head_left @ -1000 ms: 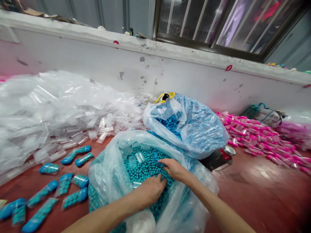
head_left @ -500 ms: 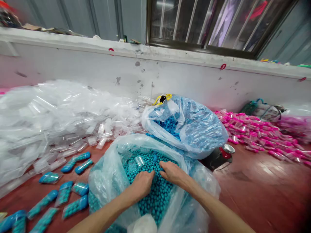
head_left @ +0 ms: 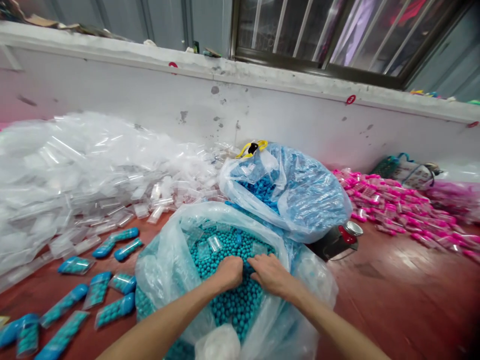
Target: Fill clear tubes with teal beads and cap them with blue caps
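Observation:
An open plastic sack (head_left: 161,250) in front of me is full of small teal beads (head_left: 234,310). My left hand (head_left: 229,272) is closed in a fist over the beads, and whatever it may grip is hidden. Just to its right, my right hand (head_left: 270,274) has its fingers bent towards the left one, and what lies in them cannot be made out. Clear plastic cases (head_left: 215,243) rest on the beads near the sack's far side. Left of the sack, several bead-filled cases with blue caps (head_left: 116,305) lie on the red floor.
Behind stands a sack of blue caps (head_left: 318,200). Clear empty cases (head_left: 93,170) form a large heap at left. Pink-capped containers (head_left: 397,205) are piled at right, with a dark canister with a silver lid (head_left: 339,240) nearer. A white wall (head_left: 150,100) runs behind.
My hands have come closer together above the beads, the left one moving slightly up and right. A bit of blue that showed at my right fingertips is now hidden. The view has shifted slightly.

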The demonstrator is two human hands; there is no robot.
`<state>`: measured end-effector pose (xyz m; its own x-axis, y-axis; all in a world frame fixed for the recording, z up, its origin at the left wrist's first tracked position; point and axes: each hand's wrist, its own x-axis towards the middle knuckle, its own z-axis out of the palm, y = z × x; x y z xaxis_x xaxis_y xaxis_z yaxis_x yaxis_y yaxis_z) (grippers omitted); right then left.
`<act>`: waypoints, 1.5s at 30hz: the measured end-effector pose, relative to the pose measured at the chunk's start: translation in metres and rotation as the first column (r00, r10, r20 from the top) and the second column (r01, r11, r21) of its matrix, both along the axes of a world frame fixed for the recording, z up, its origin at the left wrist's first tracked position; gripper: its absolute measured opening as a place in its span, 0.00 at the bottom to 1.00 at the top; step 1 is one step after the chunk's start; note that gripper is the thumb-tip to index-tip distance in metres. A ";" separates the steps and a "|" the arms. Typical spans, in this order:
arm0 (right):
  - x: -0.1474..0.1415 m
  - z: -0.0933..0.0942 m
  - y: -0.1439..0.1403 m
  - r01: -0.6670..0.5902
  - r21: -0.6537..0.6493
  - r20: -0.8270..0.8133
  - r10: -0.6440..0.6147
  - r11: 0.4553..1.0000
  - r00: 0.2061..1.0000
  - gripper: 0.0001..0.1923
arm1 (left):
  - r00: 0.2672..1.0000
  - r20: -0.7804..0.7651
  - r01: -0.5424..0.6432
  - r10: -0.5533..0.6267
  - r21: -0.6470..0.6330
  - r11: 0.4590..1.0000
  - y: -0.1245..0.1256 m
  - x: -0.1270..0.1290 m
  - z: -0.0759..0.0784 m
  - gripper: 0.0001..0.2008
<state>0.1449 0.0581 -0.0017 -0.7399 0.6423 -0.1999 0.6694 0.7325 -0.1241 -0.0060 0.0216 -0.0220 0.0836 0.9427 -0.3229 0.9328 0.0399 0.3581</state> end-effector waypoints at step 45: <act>-0.010 0.011 0.008 0.078 -0.419 -0.563 -0.327 0.905 0.759 0.20 | 0.164 0.925 -0.313 0.342 -0.280 0.908 -0.010 -0.002 -0.002 0.17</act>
<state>0.1348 0.0657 0.0089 -0.6404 0.7680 0.0052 0.4852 0.4099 -0.7724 -0.0084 0.0118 -0.0241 0.0207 0.9628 -0.2694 -0.1941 0.2682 0.9436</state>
